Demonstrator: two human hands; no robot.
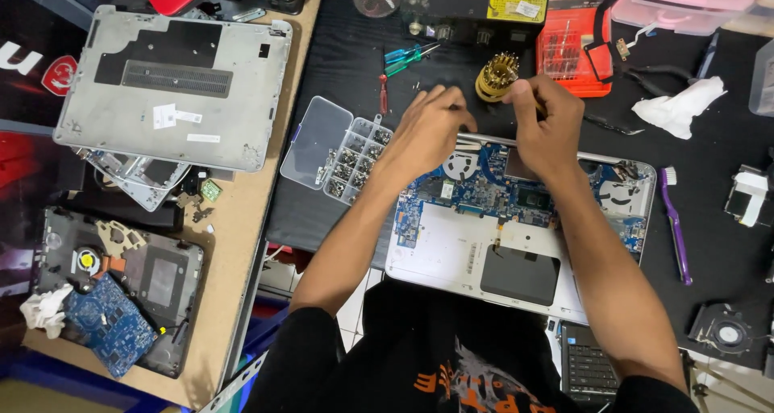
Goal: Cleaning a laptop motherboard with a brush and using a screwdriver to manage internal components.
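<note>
An opened silver laptop [451, 256] lies on the black mat in front of me, its blue circuit board [492, 191] and two fans exposed. My left hand [427, 131] rests at the laptop's far edge, fingers curled over a thin metal strip. My right hand [544, 127] hovers over the middle of the board, pinching what looks like a screwdriver handle. A clear compartment box of small screws [355, 159] stands open just left of my left hand.
A grey laptop bottom cover [177, 87] lies on the wooden bench at left, above another dismantled laptop [121, 288]. A yellow bit holder [496, 74], orange bit case [568, 54], screwdrivers [407, 56], purple brush [673, 224], tissue [677, 107] and loose fan [726, 332] surround the work.
</note>
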